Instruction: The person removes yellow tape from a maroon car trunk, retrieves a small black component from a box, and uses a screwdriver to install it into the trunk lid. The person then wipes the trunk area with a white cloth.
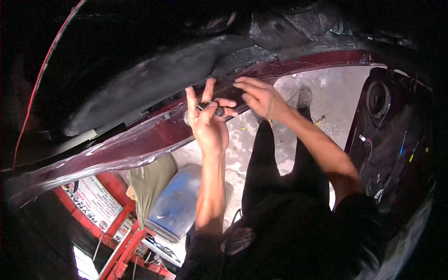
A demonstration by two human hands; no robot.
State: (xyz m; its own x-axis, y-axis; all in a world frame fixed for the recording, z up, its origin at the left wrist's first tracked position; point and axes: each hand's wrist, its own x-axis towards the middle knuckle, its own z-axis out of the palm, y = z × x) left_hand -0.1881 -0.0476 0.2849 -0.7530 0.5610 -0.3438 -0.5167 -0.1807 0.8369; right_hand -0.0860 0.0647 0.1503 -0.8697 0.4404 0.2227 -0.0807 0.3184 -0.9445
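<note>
My left hand [210, 128] is raised, palm up, at the dark red door sill [154, 133] of a car. Its thumb and curled fingers close round a short dark tool with a ridged black end [217, 110]; the exact kind does not show. Two of its other fingers stretch up toward the black trim [224, 74] along the sill. Just to the right, my right hand [266, 99] reaches over the sill with fingers stretched out, slightly blurred, at the lower edge of the trim. Nothing shows in its fingers.
To the right stands a bare door panel [359, 126] with a round speaker [377, 98] and loose wires. A blue drum [175, 200], an olive cloth [151, 182] and a red frame [126, 256] with signs stand lower left. My legs are over the concrete floor [333, 107].
</note>
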